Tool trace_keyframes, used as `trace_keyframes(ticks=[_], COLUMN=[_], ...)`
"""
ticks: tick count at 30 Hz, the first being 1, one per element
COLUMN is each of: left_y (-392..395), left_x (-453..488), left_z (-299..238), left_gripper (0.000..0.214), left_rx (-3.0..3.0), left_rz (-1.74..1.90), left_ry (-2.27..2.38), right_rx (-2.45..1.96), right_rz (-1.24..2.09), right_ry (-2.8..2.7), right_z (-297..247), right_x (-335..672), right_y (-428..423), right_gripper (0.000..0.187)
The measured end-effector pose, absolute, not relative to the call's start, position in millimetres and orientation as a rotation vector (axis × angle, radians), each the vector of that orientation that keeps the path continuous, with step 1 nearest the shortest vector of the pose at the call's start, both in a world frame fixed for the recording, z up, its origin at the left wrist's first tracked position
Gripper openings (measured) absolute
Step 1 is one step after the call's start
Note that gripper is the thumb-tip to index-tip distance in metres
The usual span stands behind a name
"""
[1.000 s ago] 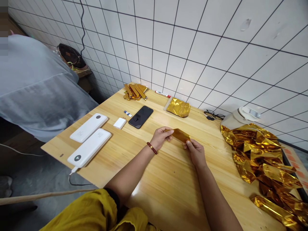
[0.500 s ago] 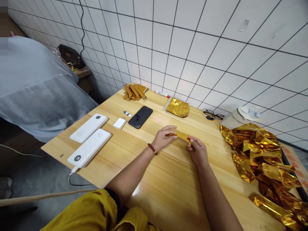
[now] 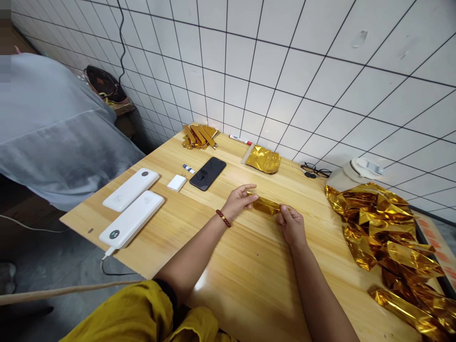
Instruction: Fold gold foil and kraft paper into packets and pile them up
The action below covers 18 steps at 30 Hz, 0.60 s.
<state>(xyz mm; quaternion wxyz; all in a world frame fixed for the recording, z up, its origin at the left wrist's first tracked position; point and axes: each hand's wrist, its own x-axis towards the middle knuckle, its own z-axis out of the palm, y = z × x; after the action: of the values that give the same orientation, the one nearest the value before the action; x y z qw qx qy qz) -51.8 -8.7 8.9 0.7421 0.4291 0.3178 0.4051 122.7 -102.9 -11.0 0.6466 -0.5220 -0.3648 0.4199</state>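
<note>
A narrow folded strip of gold foil (image 3: pixel 266 205) is held low over the wooden table (image 3: pixel 245 266), between both hands. My left hand (image 3: pixel 239 201), with a red bead bracelet on the wrist, pinches the strip's left end. My right hand (image 3: pixel 291 224) pinches its right end with the fingers curled. A heap of crumpled gold foil sheet (image 3: pixel 388 232) lies to the right of my hands. At the far left corner sits a small pile of folded gold strips (image 3: pixel 199 135), and a crumpled gold foil piece on a card (image 3: pixel 264 159) lies near the wall.
On the left lie two white power banks (image 3: pixel 131 205), a white charger plug (image 3: pixel 177 182), a small white tube (image 3: pixel 189 168) and a black phone (image 3: pixel 208 173). A red marker (image 3: pixel 240 139), glasses (image 3: pixel 315 169) and a lidded beige container (image 3: pixel 351 175) sit by the tiled wall. A person in grey (image 3: pixel 53 128) stands at left.
The foil strip has gone from a wider tilted piece to a narrower one lying lower over the table. Both hands shifted slightly and stayed on its ends.
</note>
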Motion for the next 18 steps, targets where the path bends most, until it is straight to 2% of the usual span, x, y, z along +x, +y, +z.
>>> trace_keyframes(ticks=[4,11,15,18], left_y=[-10.2,-6.9,-5.3,-6.1], left_x=[-50.4,-50.5,-47.7,-43.4], left_z=[7.9,3.2,0.2,-3.9], left_gripper=[0.045,0.046,0.045,0.040], left_rx=[1.000,0.976,0.951,1.013], left_rz=[0.795,0.795,0.840,0.837], left_ry=[0.697,0.724,0.715,0.739], right_rx=[-1.211,-1.237,-1.150,-1.060], right_rz=[0.956,0.969,0.882,0.689], right_ry=[-0.815,-0.808,-0.717,-0.625], right_z=[-10.9,-13.6,-6.3,8.5], right_x=[122.8,119.8,123.4,135.5], right_y=[-102.8,-101.6,-99.7,-102.6], right_gripper=[0.033,0.030,0.041,0.029])
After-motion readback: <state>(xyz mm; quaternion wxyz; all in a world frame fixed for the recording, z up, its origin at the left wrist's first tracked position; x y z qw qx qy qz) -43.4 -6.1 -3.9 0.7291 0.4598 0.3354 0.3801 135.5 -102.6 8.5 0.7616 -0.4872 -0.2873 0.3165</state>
